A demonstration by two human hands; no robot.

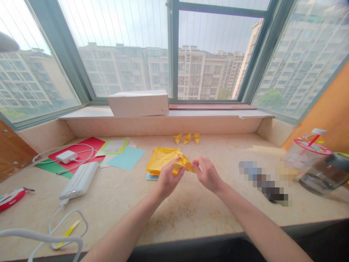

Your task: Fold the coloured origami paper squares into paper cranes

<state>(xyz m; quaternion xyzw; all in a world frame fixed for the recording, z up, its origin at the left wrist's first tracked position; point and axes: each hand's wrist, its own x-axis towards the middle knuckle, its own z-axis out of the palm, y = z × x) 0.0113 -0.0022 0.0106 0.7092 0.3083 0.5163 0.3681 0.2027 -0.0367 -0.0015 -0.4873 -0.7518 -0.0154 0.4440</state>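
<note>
1. The folded yellow paper (pixel 184 163) sits at centre frame, held up just above the tabletop (pixel 174 218). I judge it light and soft: it will crease easily and could tear or spring open if I squeeze too hard.
2. My left hand (pixel 169 177) and right hand (pixel 207 174) pinch it from either side, the fingers (pixel 196 164) nearly closed on the paper. Its thick, folded middle looks like the safest place to hold; the thin points look easy to bend.
3. A loose stack of yellow paper (pixel 160 160) lies just beyond my left hand, nearly touching it. Three small folded paper points (pixel 187 138) stand farther up the frame.
4. To the left are a teal paper sheet (pixel 125 158), a red paper sheet (pixel 81 145), and a white power bank (pixel 79 180).
5. There is open tabletop below my hands, and the front edge runs along the bottom of the frame. At right, a pixelated object (pixel 263 182) and a clear plastic cup (pixel 307 156) limit my room.
</note>
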